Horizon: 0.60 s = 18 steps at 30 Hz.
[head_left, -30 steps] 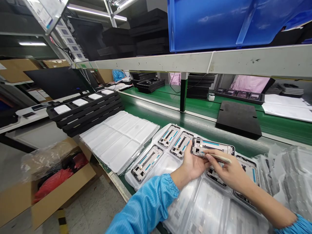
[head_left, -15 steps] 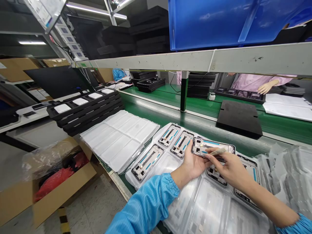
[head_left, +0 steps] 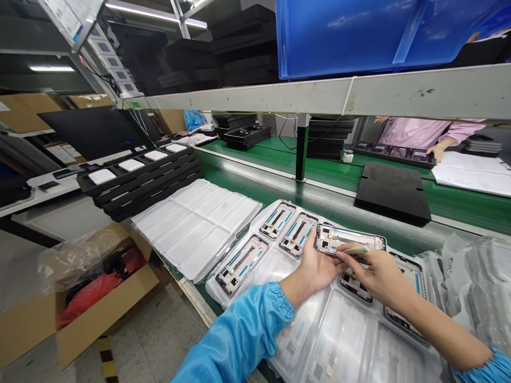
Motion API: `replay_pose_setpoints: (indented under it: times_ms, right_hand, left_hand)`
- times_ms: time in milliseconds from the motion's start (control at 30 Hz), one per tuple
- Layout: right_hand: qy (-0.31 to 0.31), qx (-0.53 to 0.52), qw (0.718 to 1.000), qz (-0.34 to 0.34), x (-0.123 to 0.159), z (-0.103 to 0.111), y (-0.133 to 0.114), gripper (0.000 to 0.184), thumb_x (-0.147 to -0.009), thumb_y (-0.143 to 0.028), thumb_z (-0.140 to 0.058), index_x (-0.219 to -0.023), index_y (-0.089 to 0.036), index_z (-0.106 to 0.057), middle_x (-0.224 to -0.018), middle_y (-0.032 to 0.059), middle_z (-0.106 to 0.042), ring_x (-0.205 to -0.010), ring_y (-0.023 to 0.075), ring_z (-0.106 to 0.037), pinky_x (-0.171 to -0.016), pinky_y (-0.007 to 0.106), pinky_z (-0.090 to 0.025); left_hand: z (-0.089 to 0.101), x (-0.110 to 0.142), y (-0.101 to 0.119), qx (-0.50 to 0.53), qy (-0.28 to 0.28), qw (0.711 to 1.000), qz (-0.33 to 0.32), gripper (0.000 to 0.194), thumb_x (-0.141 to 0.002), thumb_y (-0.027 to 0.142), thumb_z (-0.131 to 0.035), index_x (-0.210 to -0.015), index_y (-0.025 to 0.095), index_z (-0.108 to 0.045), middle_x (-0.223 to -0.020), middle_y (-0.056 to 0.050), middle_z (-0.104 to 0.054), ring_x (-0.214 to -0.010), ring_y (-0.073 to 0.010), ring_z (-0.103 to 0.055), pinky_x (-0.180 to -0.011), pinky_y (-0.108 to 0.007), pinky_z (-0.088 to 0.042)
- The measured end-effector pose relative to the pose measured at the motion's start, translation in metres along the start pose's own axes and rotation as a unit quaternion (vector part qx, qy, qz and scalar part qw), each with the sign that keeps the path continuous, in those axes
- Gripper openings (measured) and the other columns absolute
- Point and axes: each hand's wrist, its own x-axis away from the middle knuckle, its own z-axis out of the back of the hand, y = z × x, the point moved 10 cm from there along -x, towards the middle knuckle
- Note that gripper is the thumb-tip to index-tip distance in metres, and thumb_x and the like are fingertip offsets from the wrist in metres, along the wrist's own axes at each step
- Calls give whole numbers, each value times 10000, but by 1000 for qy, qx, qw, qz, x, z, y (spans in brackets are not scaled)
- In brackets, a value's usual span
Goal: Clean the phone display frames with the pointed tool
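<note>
My left hand (head_left: 317, 268) is closed round the left end of a phone mid-frame (head_left: 363, 238), holding it up above a clear plastic tray (head_left: 275, 274). The frame is silvery with a black rim and blue strips on it. My right hand (head_left: 377, 271) pinches a slim, pale, pointed tool (head_left: 353, 249) whose kind I cannot make out. Its tip lies at the lower edge of the held frame. More such frames lie in the tray pockets: one at the near left (head_left: 242, 265), two behind it (head_left: 278, 219), others partly under my right hand and forearm.
Left of the tray lies a stack of white plastic trays (head_left: 195, 223); crumpled clear trays (head_left: 471, 282) sit at right. Black foam trays (head_left: 147, 183) stand at far left. A shelf beam (head_left: 247, 96) crosses overhead, bearing a blue bin (head_left: 359, 37). Beyond, a co-worker's hand (head_left: 439, 151) touches a black tray.
My two hands and the held phone mid-frame stay nearly in place. Across the bench, the co-worker's hand has moved down and right onto the end of the black tray.
</note>
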Motion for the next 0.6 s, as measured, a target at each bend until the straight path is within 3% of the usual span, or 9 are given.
replay_pose_setpoints:
  times_ms: [333,467,600]
  right_hand:
    - [-25,39,995,88,4,-8,-12,281,-969,-339,-438,-958,-254,-705,-885,43,-751,-816,201,-708,-720,333,-575]
    - [35,44,995,83,4,5,-15,247,-966,-361,-470,-955,-244,-687,-935,56,-746,-835,207,-703,-732,337,-567]
    - [93,66,991,75,7,20,-17,239,-971,-340,-475,-1083,-248,-665,-981,58,-740,-842,202,-697,-730,323,-550]
  left_hand:
    - [-2,-2,1,24,-19,999,-11,598,-923,613,-416,-1021,81,-671,-795,-102,-678,-540,-147,-522,-502,-250,-387]
    - [-1,0,0,13,-8,1000,-2,640,-921,638,-380,-1017,74,-666,-795,-120,-681,-615,-190,-591,-593,-294,-459]
    - [-3,1,0,-7,-18,1000,-6,615,-937,609,-359,-1063,86,-657,-872,-142,-704,-711,-229,-656,-710,-349,-506]
